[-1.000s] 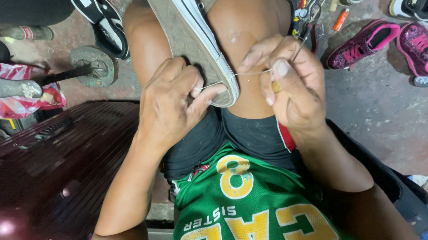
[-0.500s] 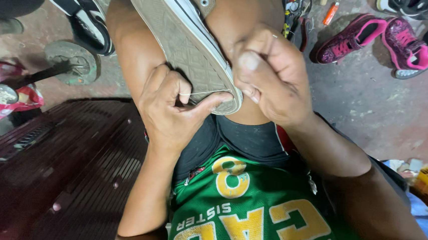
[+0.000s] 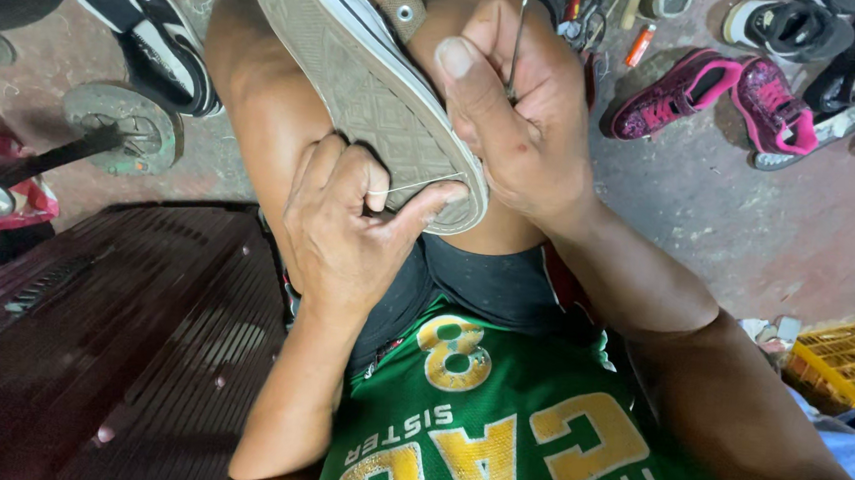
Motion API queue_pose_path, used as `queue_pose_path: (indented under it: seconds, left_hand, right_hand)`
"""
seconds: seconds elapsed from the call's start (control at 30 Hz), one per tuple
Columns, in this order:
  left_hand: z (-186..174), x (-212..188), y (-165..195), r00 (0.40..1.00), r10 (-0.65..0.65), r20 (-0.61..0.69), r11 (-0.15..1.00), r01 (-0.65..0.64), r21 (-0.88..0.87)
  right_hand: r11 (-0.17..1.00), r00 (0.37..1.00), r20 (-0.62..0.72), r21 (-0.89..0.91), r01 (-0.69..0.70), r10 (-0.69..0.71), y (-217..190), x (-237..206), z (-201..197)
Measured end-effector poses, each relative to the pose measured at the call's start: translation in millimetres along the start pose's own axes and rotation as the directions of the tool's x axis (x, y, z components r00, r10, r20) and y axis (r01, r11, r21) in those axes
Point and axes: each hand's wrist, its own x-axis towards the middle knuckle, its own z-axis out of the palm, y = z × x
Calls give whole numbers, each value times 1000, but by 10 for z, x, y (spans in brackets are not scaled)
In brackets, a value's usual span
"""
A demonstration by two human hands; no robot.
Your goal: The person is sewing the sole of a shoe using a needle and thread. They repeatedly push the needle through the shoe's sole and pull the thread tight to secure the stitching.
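A canvas sneaker (image 3: 359, 75) with a worn grey rubber sole lies sole-up across my bare knees, toe toward me. My left hand (image 3: 348, 229) grips the toe end, thumb pressed on the sole edge, and pinches a thin pale thread (image 3: 421, 182) running to the toe. My right hand (image 3: 516, 116) is closed on a thin metal stitching needle (image 3: 517, 41) that points up past my thumb, right beside the sneaker's side.
A dark red ribbed case (image 3: 99, 347) sits at my left. A black-and-white sneaker (image 3: 132, 19) and a metal shoe stand (image 3: 119, 128) lie on the concrete floor. Pink sneakers (image 3: 728, 96), other shoes, small tools (image 3: 589, 16) and a yellow crate (image 3: 851, 355) are at right.
My right hand has risen and drawn the needle upward away from the toe. The thread between my hands now shows taut at the toe. The view has shifted slightly.
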Motion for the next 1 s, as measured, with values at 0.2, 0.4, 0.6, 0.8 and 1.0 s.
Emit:
queue_pose_path:
  seconds: [0.2,0.4,0.6,0.8,1.0]
  left_hand:
    - [-11,-145,70,999,-49,11,998,49,-49]
    - [-151,-269,-24,989,-111,98,957,134,-259]
    - [-534,-405,-208,869,-486,-96,849,443,-288]
    - [-266,-504,389,946,-241,-217,971,234,-56]
    - [59,-372,678,981,-196,-16,976,196,99]
  right_hand:
    - [947,997,3,311,-78,81,-5,-425,-165]
    - [903,995,16,419,-93,96,-3,-498,-296]
    - [928,959,-252,371,-30,132,15,-850,-780]
    - [822,874,-440,563,86,209,222,-1076,-973]
    - [962,962,-269,-252,-109,38,-53,-1329,-728]
